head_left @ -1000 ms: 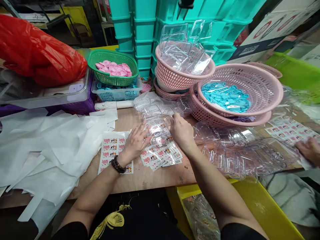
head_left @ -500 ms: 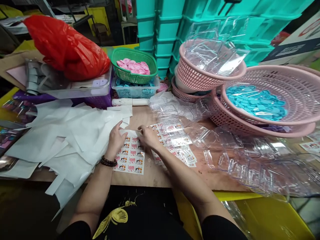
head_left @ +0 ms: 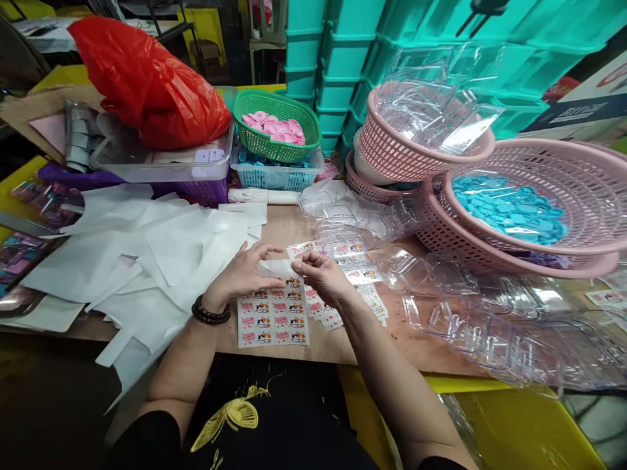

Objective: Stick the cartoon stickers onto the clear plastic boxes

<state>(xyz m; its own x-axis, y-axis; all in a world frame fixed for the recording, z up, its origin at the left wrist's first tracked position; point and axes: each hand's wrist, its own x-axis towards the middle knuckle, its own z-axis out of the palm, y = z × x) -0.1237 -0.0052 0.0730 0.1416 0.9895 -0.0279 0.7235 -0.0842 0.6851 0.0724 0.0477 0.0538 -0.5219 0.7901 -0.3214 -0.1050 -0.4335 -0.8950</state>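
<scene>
A sheet of cat stickers point(head_left: 272, 320) lies on the wooden table in front of me, printed with rows of pink lettering and small cats. At its far edge a white paper strip point(head_left: 275, 267) stands raised; whether it is still joined to the sheet I cannot tell. My right hand point(head_left: 321, 279) pinches the strip's right end between thumb and fingers. Around the left end, my left hand point(head_left: 242, 274) is spread, thumb over the sheet and fingers stretched beyond the strip. More sticker sheets point(head_left: 318, 307) lie to the right, partly under clear plastic cases point(head_left: 345, 251).
White backing papers point(head_left: 166, 254) are heaped on the left. Clear plastic pieces point(head_left: 490, 326) cover the right side. Behind stand a green basket point(head_left: 313, 124) of pink parts, a pink basket point(head_left: 588, 163) with blue parts, a red bag point(head_left: 151, 91) and stacked teal bins point(head_left: 337, 72).
The right hand has moved right and nearer, now pinching the raised white strip. The left hand has turned inward over the sheet's far edge. The view has shifted slightly left.
</scene>
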